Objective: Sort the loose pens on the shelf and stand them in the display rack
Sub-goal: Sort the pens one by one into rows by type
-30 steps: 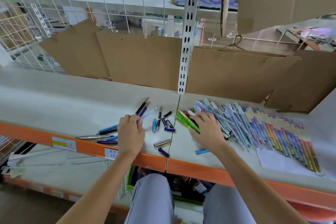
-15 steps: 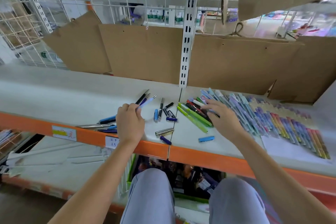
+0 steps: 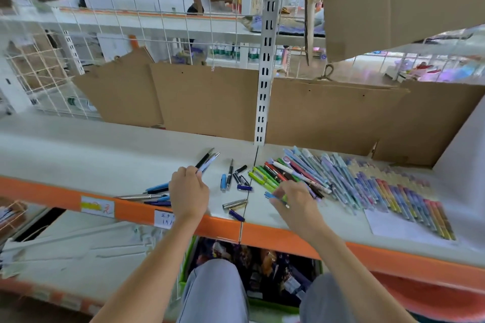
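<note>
Left hand (image 3: 188,195) curled round a bundle of pens (image 3: 207,161), black and pale blue tips poking out past the knuckles toward the back of the shelf (image 3: 78,144). More blue and silver pens (image 3: 149,193) fanned out on the shelf to the left of that hand, partly under it. Right hand (image 3: 295,200) hovering low over the near end of the green pens (image 3: 262,178), thumb and forefinger pinching a small blue pen piece (image 3: 273,195); remaining fingers loosely bent. Between the two hands, a scatter of short blue, black and silver pens and caps (image 3: 235,181), with a silver barrel (image 3: 234,203) and a dark blue cap (image 3: 236,215) near the orange front edge (image 3: 131,211). Right of the right hand, a broad row of pastel pens (image 3: 328,170) lying side by side, then a row of coloured pens (image 3: 409,202) in purple, yellow and red tones, partly on a white sheet (image 3: 385,225). Behind everything, brown cardboard panels (image 3: 204,102) leaning against a white wire grid (image 3: 105,34), split by a slotted metal upright (image 3: 266,60). Display rack not identifiable in this view. Below the shelf, grey trouser knees (image 3: 215,294) and a green bin (image 3: 189,257) of mixed items.
</note>
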